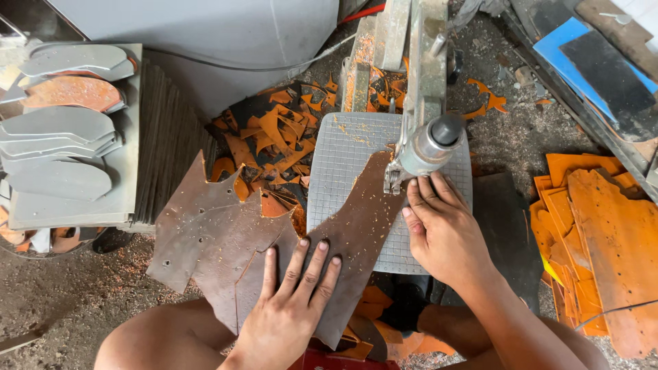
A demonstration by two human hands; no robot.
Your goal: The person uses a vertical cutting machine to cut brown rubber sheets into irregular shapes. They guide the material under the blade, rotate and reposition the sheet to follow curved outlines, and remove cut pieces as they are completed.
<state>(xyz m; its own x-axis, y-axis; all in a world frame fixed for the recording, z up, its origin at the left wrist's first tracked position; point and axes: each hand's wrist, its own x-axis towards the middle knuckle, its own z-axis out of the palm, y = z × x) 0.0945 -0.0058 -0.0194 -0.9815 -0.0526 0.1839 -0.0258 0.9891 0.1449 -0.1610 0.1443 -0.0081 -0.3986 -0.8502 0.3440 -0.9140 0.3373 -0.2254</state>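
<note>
A large brown sheet [226,240] with jagged cut edges lies across the grey gridded table [343,157] of a small cutting machine. My left hand [291,305] presses flat on the sheet's near part, fingers spread. My right hand [442,229] rests on the sheet's narrow strip right below the machine's metal head [428,147], fingertips close to the blade area. Both hands press the sheet down rather than grip it. My bare knees show at the bottom.
Orange and black offcuts [274,137] are piled behind the table. Grey and orange sole-shaped pieces [62,130] are stacked at left on a grey slab. Orange sheets [603,233] lie stacked at right. Blue and black boards [589,62] sit top right. Dusty floor all around.
</note>
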